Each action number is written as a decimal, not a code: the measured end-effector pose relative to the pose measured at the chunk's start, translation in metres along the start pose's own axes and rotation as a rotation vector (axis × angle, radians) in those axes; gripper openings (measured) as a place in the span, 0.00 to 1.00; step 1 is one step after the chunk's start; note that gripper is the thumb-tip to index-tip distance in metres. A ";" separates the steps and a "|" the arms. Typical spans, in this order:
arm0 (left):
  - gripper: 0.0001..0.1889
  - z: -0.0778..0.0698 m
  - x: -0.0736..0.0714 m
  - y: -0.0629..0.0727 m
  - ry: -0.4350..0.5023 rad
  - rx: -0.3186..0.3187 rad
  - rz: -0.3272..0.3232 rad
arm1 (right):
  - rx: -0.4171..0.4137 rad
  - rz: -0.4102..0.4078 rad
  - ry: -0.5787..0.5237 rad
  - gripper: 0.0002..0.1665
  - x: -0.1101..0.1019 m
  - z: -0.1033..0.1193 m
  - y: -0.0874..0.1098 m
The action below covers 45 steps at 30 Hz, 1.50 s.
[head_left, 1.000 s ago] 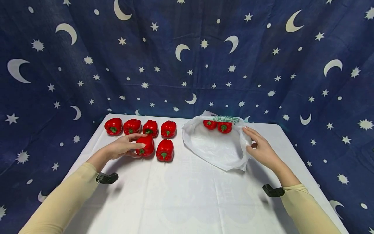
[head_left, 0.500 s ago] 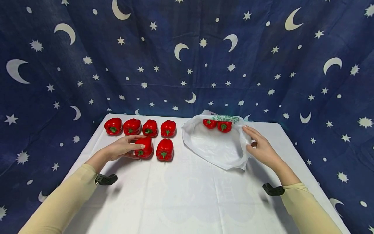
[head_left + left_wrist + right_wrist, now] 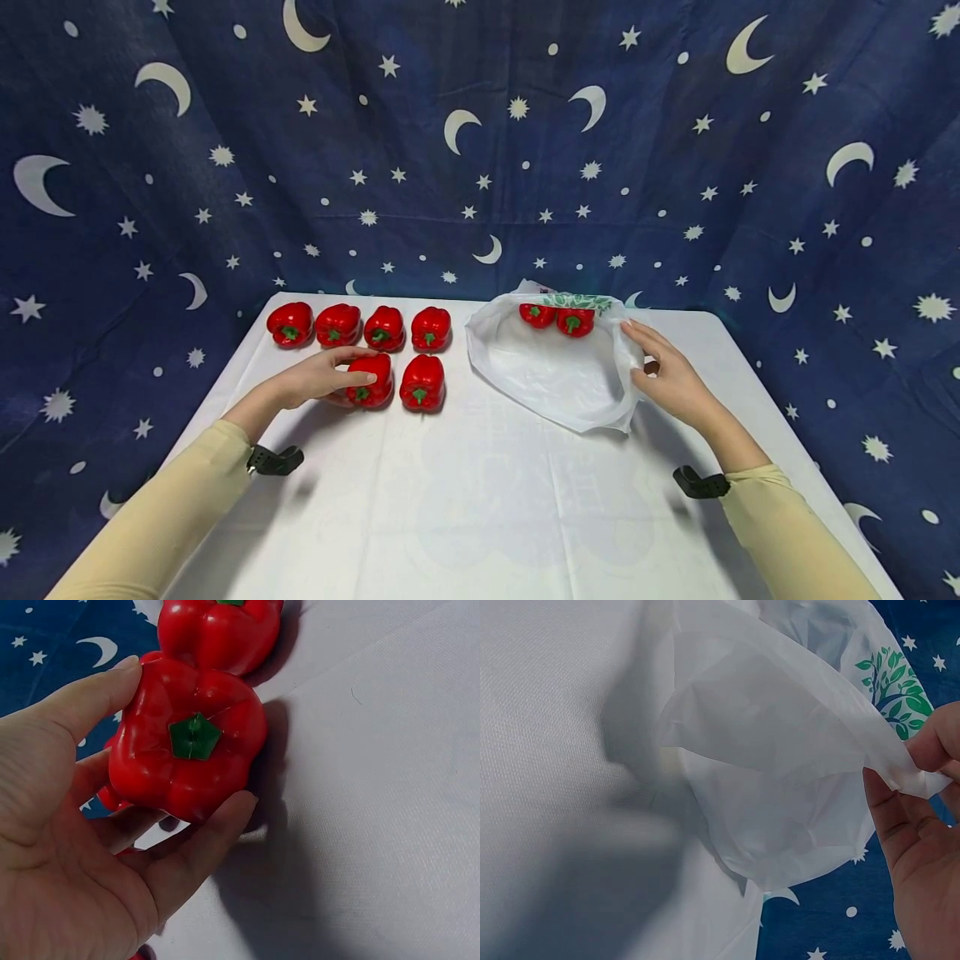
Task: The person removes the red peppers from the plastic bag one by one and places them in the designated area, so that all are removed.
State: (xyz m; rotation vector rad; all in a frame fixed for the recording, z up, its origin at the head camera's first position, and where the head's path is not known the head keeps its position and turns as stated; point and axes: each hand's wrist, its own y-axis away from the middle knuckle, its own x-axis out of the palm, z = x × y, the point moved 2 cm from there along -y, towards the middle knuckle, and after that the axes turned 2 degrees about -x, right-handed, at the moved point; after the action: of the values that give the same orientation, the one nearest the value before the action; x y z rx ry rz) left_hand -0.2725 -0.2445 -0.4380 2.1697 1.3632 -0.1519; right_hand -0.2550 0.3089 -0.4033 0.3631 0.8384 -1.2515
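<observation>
My left hand (image 3: 324, 379) has its thumb and fingers round a red bell pepper (image 3: 372, 382) with a green stem end, at the left of the table. In the left wrist view this bell pepper (image 3: 191, 742) sits between thumb and fingertips. Close to its right stands another red bell pepper (image 3: 422, 384). At the right, my right hand (image 3: 671, 379) pinches the rim of a white plastic bag (image 3: 555, 375), whose mouth faces me. Two red peppers (image 3: 575, 322) show at its back. The right wrist view has the bag's film (image 3: 780, 802) between thumb and fingers.
Behind my left hand, several red peppers (image 3: 338, 324) form a row along the far side of the white-covered table (image 3: 465, 508). A dark blue curtain (image 3: 420, 167) with moons and stars hangs behind the table and at its sides.
The pepper in my left hand has come slightly down and towards me, away from the back row. My right hand and the bag hold nearly the same place.
</observation>
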 end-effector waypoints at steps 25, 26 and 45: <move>0.41 0.009 -0.004 0.002 -0.017 -0.009 0.016 | 0.001 0.001 -0.001 0.45 0.001 -0.001 0.001; 0.41 0.009 -0.004 0.002 -0.018 -0.009 0.016 | 0.001 0.000 0.001 0.45 0.001 -0.001 0.001; 0.46 0.010 -0.006 0.005 -0.033 -0.020 0.002 | -0.006 -0.008 0.000 0.44 0.001 -0.002 0.001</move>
State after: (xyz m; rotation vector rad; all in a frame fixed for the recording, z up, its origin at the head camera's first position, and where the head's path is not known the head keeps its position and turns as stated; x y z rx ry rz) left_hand -0.2690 -0.2560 -0.4425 2.1427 1.3389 -0.1722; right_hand -0.2550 0.3098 -0.4053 0.3550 0.8445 -1.2563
